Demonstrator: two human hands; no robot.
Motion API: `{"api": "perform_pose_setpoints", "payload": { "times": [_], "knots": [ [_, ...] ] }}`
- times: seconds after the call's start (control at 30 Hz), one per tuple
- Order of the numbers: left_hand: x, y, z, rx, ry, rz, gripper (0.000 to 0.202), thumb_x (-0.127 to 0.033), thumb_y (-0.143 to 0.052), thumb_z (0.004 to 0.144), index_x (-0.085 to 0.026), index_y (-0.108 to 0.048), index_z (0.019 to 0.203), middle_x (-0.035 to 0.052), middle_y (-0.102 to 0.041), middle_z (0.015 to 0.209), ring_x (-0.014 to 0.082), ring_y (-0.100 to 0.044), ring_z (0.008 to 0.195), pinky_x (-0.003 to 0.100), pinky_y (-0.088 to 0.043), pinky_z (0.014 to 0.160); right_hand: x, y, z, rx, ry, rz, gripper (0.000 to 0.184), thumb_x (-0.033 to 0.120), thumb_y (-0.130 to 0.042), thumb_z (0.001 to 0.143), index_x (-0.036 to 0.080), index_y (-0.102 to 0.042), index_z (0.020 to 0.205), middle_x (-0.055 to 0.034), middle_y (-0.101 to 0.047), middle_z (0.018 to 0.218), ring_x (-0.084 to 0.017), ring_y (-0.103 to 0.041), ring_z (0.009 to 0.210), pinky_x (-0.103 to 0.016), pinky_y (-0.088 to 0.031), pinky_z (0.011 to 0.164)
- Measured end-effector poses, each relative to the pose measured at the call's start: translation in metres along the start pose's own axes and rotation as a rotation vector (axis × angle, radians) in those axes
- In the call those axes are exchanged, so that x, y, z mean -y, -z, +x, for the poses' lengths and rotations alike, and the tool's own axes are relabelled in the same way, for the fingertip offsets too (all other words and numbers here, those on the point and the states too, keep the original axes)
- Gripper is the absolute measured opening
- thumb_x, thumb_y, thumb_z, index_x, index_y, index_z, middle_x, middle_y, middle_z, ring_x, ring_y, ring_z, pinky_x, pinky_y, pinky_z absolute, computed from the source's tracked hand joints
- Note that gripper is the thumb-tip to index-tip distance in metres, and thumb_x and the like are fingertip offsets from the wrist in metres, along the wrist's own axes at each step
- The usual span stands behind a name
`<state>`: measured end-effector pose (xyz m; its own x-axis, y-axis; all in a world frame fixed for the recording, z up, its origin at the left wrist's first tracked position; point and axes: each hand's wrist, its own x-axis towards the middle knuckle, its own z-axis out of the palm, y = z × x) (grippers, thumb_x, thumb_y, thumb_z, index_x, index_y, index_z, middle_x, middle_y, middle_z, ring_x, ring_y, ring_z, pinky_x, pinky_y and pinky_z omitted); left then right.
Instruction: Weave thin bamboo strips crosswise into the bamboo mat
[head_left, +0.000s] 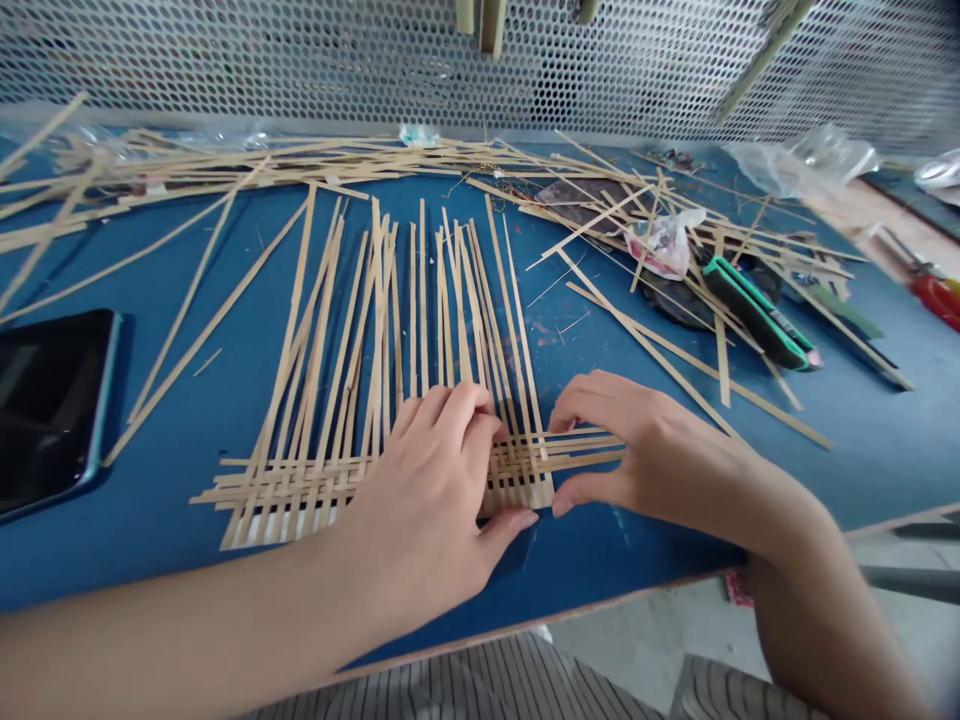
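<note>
A flat weave of pale bamboo strips lies near the table's front edge. Its long upright strips fan away from me, and several short cross strips pass through them at the near end. My left hand presses down on the weave right of its middle, fingers curled on top and thumb along the near edge; it hides part of the weave. At the weave's right edge is my right hand, thumb and fingers apart on either side of the protruding cross-strip ends.
A black phone lies at the left. Loose strips are heaped along the back, below a perforated metal panel. At the right are more strips, a green-and-black case, crumpled plastic and a red-handled tool.
</note>
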<state>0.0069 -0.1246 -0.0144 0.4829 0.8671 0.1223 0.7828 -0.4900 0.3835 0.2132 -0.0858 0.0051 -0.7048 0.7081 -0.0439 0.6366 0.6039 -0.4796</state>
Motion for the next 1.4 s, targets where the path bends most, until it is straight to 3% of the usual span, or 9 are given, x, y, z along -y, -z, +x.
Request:
{"api": "perform_pose_setpoints", "payload": {
  "times": [0.1, 0.47, 0.63, 0.73, 0.83, 0.97, 1.13, 1.4],
  "knots": [
    [0.000, -0.001, -0.001, -0.009, -0.005, -0.006, 0.034, -0.039, -0.064, 0.077, -0.012, -0.054, 0.095, 0.0119, -0.048, 0.106, 0.0286, -0.048, 0.096, 0.048, -0.045, 0.080, 0.000, 0.001, 0.000, -0.002, -0.013, 0.035, 0.024, 0.026, -0.072, 0.074, 0.019, -0.055, 0.088, -0.0035, -0.063, 0.093, -0.020, -0.055, 0.089, -0.034, -0.043, 0.082],
    [-0.001, 0.000, 0.000, 0.001, -0.029, -0.035, 0.030, -0.034, -0.062, 0.079, -0.010, -0.055, 0.097, 0.0114, -0.050, 0.105, 0.0268, -0.050, 0.094, 0.046, -0.046, 0.079, -0.007, -0.005, -0.002, -0.005, -0.016, 0.035, 0.028, 0.037, -0.072, 0.074, 0.017, -0.056, 0.087, -0.0039, -0.063, 0.088, -0.020, -0.054, 0.085, -0.036, -0.042, 0.080],
    [0.007, 0.011, -0.011, 0.008, -0.039, 0.038, 0.053, -0.048, -0.067, 0.074, -0.013, -0.052, 0.110, 0.0112, -0.052, 0.111, 0.0292, -0.049, 0.101, 0.048, -0.044, 0.086, -0.010, -0.005, -0.008, -0.125, -0.025, 0.064, 0.058, 0.054, -0.074, 0.063, 0.020, -0.053, 0.105, -0.0066, -0.061, 0.103, -0.024, -0.055, 0.099, -0.041, -0.042, 0.090],
    [0.022, 0.019, -0.026, -0.007, 0.003, 0.119, 0.055, -0.053, -0.064, 0.074, -0.015, -0.050, 0.112, 0.0111, -0.053, 0.113, 0.0308, -0.048, 0.104, 0.049, -0.041, 0.087, -0.001, -0.007, -0.009, -0.243, 0.009, 0.045, 0.069, 0.054, -0.075, 0.063, 0.021, -0.048, 0.117, -0.0081, -0.060, 0.109, -0.026, -0.053, 0.104, -0.042, -0.043, 0.090],
    [0.034, 0.022, -0.037, -0.010, 0.036, 0.142, 0.055, -0.056, -0.063, 0.074, -0.016, -0.050, 0.109, 0.0112, -0.054, 0.110, 0.0314, -0.049, 0.102, 0.049, -0.041, 0.084, 0.015, -0.014, -0.003, -0.215, 0.089, 0.045, 0.075, 0.051, -0.073, 0.067, 0.018, -0.041, 0.126, -0.0112, -0.058, 0.113, -0.027, -0.048, 0.109, -0.043, -0.043, 0.091],
    [0.035, 0.018, -0.039, -0.021, -0.002, 0.095, 0.048, -0.051, -0.065, 0.076, -0.016, -0.051, 0.106, 0.0102, -0.054, 0.108, 0.0300, -0.048, 0.102, 0.048, -0.040, 0.085, 0.033, -0.027, 0.006, -0.099, 0.098, -0.016, 0.068, 0.048, -0.069, 0.073, 0.015, -0.041, 0.126, -0.0116, -0.056, 0.113, -0.027, -0.045, 0.108, -0.045, -0.042, 0.091],
    [0.027, 0.013, -0.028, 0.006, -0.054, 0.026, 0.046, -0.046, -0.066, 0.076, -0.014, -0.053, 0.107, 0.0093, -0.053, 0.109, 0.0291, -0.045, 0.105, 0.048, -0.038, 0.089, 0.038, -0.031, 0.011, -0.111, 0.040, -0.099, 0.066, 0.054, -0.067, 0.072, 0.014, -0.045, 0.120, -0.0111, -0.055, 0.111, -0.027, -0.045, 0.105, -0.046, -0.041, 0.092],
    [0.025, 0.012, -0.023, 0.031, -0.005, -0.055, 0.036, -0.038, -0.065, 0.077, -0.013, -0.054, 0.100, 0.0105, -0.051, 0.106, 0.0286, -0.044, 0.102, 0.048, -0.041, 0.087, 0.035, -0.033, 0.017, -0.136, 0.105, -0.059, 0.064, 0.041, -0.075, 0.070, 0.005, -0.048, 0.114, -0.0124, -0.055, 0.105, -0.025, -0.046, 0.099, -0.041, -0.041, 0.091]
  ]
}}
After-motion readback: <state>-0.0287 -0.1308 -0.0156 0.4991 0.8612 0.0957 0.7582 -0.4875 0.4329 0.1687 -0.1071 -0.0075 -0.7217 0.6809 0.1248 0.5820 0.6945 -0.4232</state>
